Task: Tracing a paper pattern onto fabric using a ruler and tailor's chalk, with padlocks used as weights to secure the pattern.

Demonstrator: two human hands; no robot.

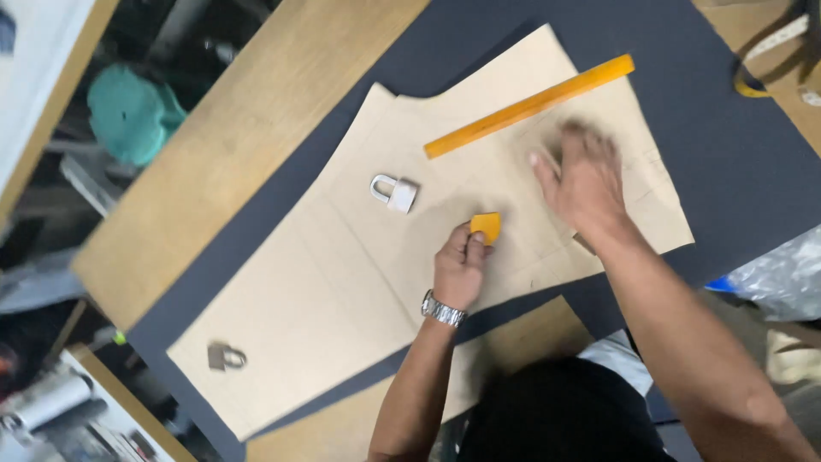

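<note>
My left hand (459,267), with a metal watch on the wrist, pinches a small orange piece of tailor's chalk (487,226) against a brown paper pattern (325,282). My right hand (584,181) lies flat with fingers spread on the pattern's right part, just below an orange ruler (530,106) that rests slantwise across the paper; the hand is blurred. The pattern lies on dark grey fabric (735,162). A silver padlock (394,192) sits on the pattern left of the chalk. A second, darker padlock (225,356) rests near the pattern's lower left corner.
The fabric covers a wooden table (248,128). A measuring tape (770,51) curls at the top right corner. Clear plastic wrap (782,274) lies off the right edge. A teal object (132,111) and clutter sit below the table's left side.
</note>
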